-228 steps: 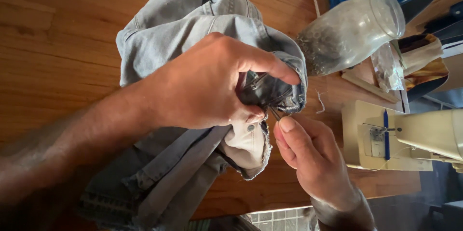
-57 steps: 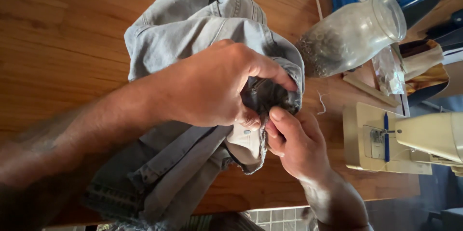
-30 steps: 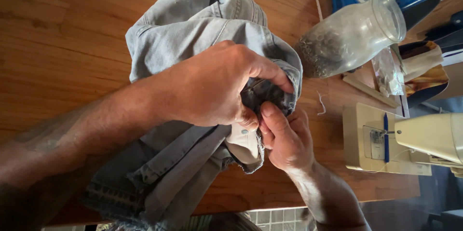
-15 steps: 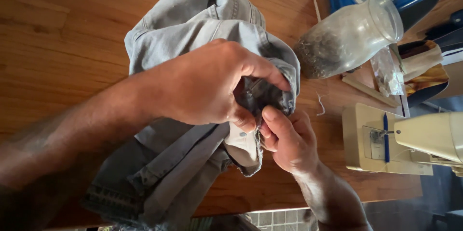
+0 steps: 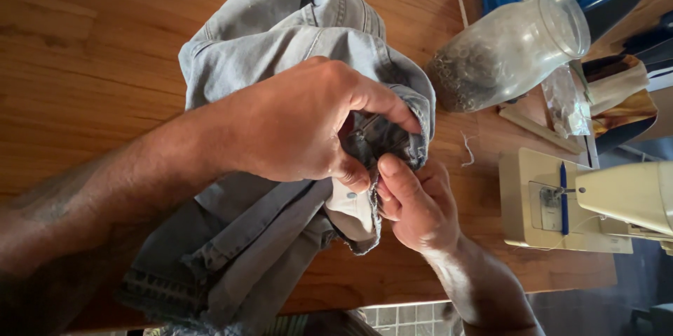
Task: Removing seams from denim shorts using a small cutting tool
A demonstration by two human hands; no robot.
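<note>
The left hand (image 5: 308, 125) is closed on the jeans (image 5: 294, 41), bunching the denim on the counter (image 5: 84, 41). Just right of it, touching, the right hand (image 5: 413, 203) pinches the dark fold; what its fingertips hold is hidden. Farther right lie a loose thread (image 5: 466, 150), a tipped glass jar (image 5: 505, 52) and a sewing machine (image 5: 596, 199).

One view only — a head-worn camera looking steeply down, close above both hands at the wooden table (image 5: 84, 48) — its far edge lies at right.
</note>
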